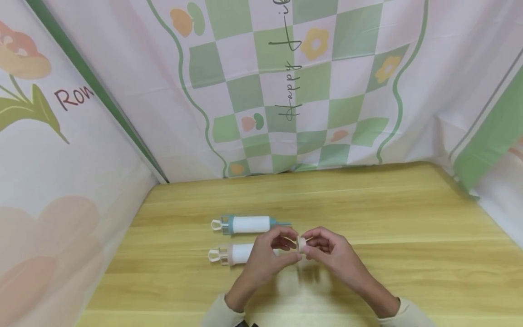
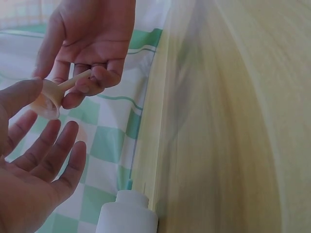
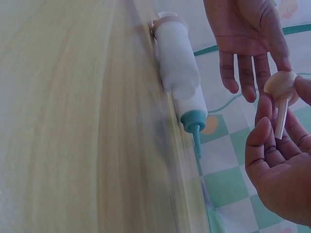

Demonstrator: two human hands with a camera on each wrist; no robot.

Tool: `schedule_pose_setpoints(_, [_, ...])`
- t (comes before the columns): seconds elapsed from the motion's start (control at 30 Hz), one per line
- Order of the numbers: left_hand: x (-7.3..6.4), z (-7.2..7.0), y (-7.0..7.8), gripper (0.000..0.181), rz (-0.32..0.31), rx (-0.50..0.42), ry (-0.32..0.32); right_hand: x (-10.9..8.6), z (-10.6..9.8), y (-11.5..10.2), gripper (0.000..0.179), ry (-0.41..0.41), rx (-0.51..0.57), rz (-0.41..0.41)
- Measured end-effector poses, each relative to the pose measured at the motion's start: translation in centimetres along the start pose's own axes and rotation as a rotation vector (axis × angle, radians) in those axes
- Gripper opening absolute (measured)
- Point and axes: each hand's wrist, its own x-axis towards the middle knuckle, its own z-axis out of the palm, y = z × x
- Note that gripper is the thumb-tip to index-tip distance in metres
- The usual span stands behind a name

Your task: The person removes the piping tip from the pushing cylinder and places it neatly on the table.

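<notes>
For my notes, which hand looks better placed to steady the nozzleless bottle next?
The left hand, probably: in the head view it overlaps the bottle; the right hand is farther, though both touch the beige nozzle.

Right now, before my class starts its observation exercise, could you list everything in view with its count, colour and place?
White cylindrical bottle with teal fittings: one, white and teal, lying on the table's far side of the other bottle
White cylindrical bottle with beige collar: one, white and beige, lying partly hidden behind the left hand
Beige round cap with thin spout: one, beige, between the hands
Wood-grain table: one, yellowish, beneath the bottles
Printed fabric hangings: count unclear, white, green, peach, around the table
Left hand: one, pinching the cap's rim
Right hand: one, holding the cap and spout
Long sleeves: two, cream, at the wrists
</notes>
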Motion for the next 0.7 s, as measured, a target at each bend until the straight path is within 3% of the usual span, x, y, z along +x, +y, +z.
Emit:
schedule_pose_setpoints(0.4, [0.03,0.01,0.05,0.033,0.039,0.031,0.013,-0.16,-0.15,-0.01,0.030,-0.017,0.029,0.008])
schedule_pose_setpoints(0.7, [0.42,-0.50,0.76,0.032,0.002,0.025,0.036,-0.71,-0.59,0.30,0.027,0.032,0.022,-0.047])
